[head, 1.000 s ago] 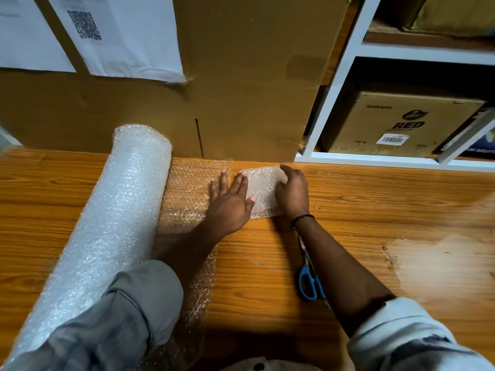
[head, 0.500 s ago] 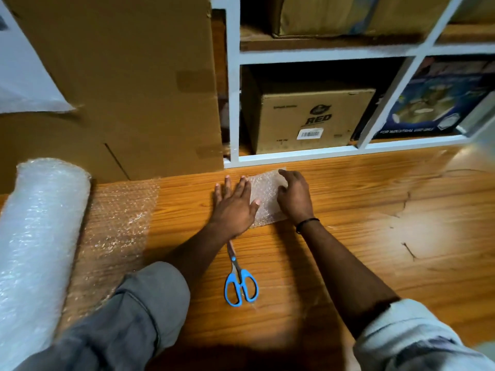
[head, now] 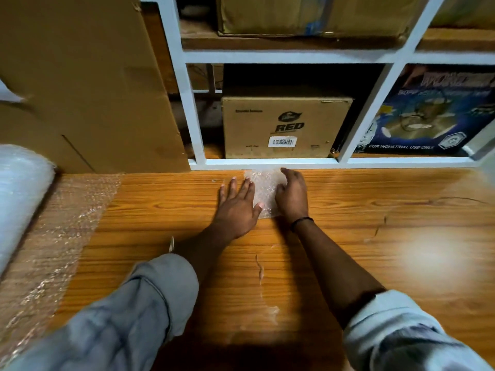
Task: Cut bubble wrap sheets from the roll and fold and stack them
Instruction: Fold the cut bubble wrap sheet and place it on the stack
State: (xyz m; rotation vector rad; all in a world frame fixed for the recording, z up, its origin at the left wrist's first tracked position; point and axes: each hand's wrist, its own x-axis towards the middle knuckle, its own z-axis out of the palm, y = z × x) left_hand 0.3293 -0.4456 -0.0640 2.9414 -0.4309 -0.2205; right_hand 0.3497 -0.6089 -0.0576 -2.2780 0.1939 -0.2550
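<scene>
The white bubble-wrap roll [head: 18, 199] lies well left of the small folded clear bubble-wrap square [head: 263, 184], whose left edge our flat left hand [head: 237, 207] presses while our right hand [head: 293, 196] curls over its right edge, perhaps pinching; we cannot tell.

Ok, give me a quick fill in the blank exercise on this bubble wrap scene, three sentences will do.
1. The cardboard box on the shelf behind the folded bubble wrap is printed with the word ___.
2. The bubble wrap roll lies on the ___ side of the table.
3. A black band circles the person's ___ wrist.

Missing words: RED; left; right.
</scene>
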